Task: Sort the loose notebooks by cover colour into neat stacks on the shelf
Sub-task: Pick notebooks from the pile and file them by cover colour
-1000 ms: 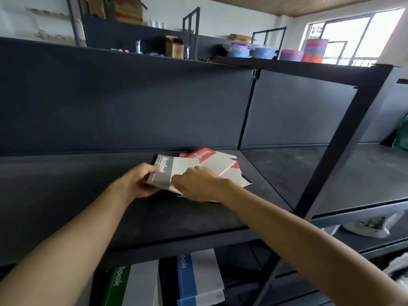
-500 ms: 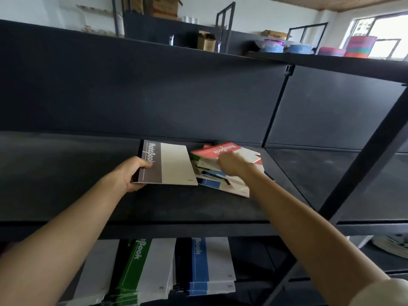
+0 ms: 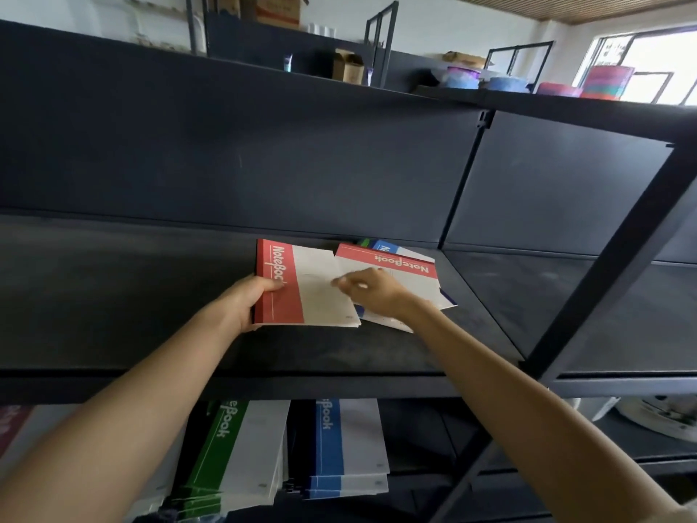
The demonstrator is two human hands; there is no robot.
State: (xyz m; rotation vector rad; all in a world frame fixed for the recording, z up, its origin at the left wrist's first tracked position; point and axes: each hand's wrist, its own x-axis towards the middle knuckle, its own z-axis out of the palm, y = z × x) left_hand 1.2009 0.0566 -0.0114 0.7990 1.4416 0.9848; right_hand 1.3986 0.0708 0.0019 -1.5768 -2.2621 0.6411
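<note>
a dark metal shelf (image 3: 113, 288) with a dark back panel fills the view; cardboard boxes (image 3: 349, 67) and coloured tubs (image 3: 462, 77) stand on the top board, and a bright window (image 3: 656, 50) shows at the far right. on the middle board, toward its right end and about midway between back panel and front edge, the left hand (image 3: 241, 303) grasps a red notebook (image 3: 305, 296) by its red spine edge, thumb on the cover and fingers underneath. whether the book rests on the board or is raised off it cannot be told. the right hand (image 3: 371, 292) is over the right edge of that cover, its fingers blurred, so its grip cannot be told. just beside it on the right lies a loose pile (image 3: 399, 264) topped by another red cover, with blue and green covers poking out at the back. on the board below sit a green stack (image 3: 234, 447) and a blue stack (image 3: 347, 447), side by side.
</note>
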